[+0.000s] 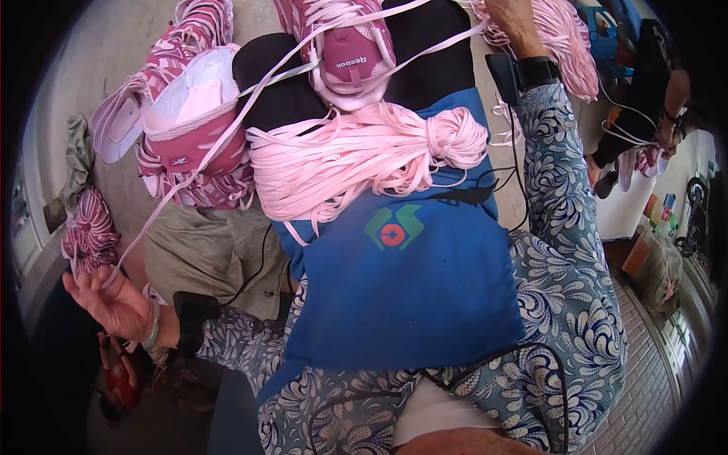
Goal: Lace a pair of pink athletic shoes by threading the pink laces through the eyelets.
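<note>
My left hand (114, 307) is at the far left, its thumb and fingers pinching a pale pink shoelace. That lace stretches up and right, over the pink sneaker (353, 64) that lies heel toward me at the top. My right hand (512, 17) is at the top edge, partly cut off. Another length of lace (447, 42) runs taut from beside the sneaker into it. On my lap, over a blue apron (402, 303), lies a tied bundle of pink laces (364, 155). A thin greyish strip (280, 78) lies just left of the sneaker.
A second pink sneaker (189, 140) rests at the left, with a stack of sneakers (186, 45) behind it. More pink laces (565, 49) heap near my right hand. A co-worker's arm (675, 98) is at the right. Black cords (516, 167) hang by my right sleeve.
</note>
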Motion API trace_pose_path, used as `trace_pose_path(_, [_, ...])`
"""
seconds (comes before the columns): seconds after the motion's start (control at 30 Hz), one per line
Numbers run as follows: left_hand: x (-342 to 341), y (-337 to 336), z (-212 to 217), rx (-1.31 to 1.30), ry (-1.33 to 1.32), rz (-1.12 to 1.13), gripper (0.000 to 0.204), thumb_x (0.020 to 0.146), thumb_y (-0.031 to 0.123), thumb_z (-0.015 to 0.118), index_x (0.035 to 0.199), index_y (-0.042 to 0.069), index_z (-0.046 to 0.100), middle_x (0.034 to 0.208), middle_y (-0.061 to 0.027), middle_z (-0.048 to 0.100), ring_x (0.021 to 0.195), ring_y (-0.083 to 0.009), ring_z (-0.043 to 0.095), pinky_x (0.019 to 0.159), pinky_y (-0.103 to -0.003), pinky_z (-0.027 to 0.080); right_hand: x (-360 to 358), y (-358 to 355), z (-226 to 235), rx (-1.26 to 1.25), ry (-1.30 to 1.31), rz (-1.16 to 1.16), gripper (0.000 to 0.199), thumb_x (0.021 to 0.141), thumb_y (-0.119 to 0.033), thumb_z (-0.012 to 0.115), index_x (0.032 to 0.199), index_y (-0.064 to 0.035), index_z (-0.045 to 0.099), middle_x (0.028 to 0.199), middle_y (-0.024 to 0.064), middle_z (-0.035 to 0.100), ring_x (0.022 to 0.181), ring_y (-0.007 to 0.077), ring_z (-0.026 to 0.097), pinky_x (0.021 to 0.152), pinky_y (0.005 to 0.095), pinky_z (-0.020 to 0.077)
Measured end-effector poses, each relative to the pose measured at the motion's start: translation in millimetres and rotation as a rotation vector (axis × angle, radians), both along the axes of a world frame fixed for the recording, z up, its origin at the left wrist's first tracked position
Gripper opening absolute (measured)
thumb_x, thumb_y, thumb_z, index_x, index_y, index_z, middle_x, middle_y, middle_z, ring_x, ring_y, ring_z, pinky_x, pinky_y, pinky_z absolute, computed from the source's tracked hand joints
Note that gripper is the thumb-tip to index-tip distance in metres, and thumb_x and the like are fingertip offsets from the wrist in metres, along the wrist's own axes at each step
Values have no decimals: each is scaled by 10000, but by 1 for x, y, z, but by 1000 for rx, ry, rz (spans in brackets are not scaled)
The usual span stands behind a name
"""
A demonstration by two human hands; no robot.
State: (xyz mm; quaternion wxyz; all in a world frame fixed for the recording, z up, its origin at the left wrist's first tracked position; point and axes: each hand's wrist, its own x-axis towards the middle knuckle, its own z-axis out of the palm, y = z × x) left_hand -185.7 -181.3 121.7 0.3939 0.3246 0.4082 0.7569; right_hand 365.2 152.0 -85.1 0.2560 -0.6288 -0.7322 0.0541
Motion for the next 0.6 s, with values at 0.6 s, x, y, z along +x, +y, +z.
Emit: trace_pose_path(0.6, [193, 184, -146, -408, 1261, -292, 239, 948, 268, 461, 925, 44, 542, 733, -105, 598, 680, -253, 586, 649, -336, 456, -101, -122, 97, -122, 77, 772, 184, 849, -137, 602, 986, -15, 593, 777, 96, 553, 683, 241, 571, 586, 318, 466])
